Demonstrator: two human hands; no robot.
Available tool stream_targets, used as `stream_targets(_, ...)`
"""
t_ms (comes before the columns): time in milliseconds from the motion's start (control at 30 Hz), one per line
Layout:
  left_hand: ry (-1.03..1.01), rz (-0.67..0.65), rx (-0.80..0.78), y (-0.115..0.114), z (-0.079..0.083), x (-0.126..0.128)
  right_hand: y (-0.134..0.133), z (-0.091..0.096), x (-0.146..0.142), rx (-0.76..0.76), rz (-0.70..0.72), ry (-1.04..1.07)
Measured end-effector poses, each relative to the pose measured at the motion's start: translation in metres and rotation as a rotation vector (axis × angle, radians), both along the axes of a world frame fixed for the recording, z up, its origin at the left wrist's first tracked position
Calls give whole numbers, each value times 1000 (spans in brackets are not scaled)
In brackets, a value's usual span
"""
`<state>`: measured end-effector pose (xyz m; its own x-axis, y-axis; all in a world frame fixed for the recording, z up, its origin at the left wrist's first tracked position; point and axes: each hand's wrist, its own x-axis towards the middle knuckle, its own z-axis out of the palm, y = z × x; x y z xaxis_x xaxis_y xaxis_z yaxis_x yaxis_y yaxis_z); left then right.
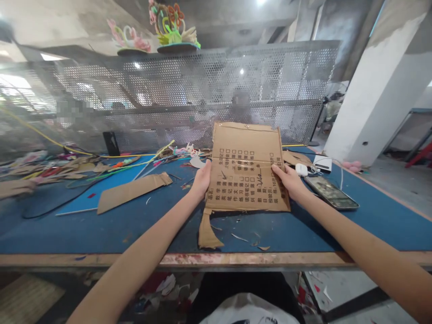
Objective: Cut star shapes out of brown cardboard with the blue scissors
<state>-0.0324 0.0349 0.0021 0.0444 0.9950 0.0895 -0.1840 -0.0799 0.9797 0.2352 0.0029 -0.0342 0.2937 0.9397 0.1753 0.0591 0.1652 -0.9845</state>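
A brown cardboard sheet [243,168] with printed Chinese characters and check boxes stands tilted above the blue tabletop. My left hand [201,180] grips its left edge; the fingers behind it are hidden. On the opposite edge, my right hand [289,181] holds the sheet with the thumb on the printed face. A curved cardboard strip [207,231] hangs or lies at the sheet's lower left corner; I cannot tell if it is still joined. Another flat cardboard piece [133,192] lies to the left.
A phone or tablet [330,191] and a white charger [301,170] with cable lie at the right. Pipe cleaners and scraps [91,168] pile up at the back left. A perforated metal panel [209,94] bounds the back, with flower crafts [175,31] on top.
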Motion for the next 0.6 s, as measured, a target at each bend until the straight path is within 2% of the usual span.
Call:
stream_targets(200,-182,-141,-109,-10,4,2,-3,-7,5,68,-34,25)
stream_targets(333,-217,-137,-176,-13,7,2,-1,-6,7,48,-59,78)
stream_targets(500,-218,-160,-161,-11,2,1,2,-9,11,95,-73,58)
stream_targets(600,-208,-95,-139,-8,0,2,3,-5,13,122,-136,-105)
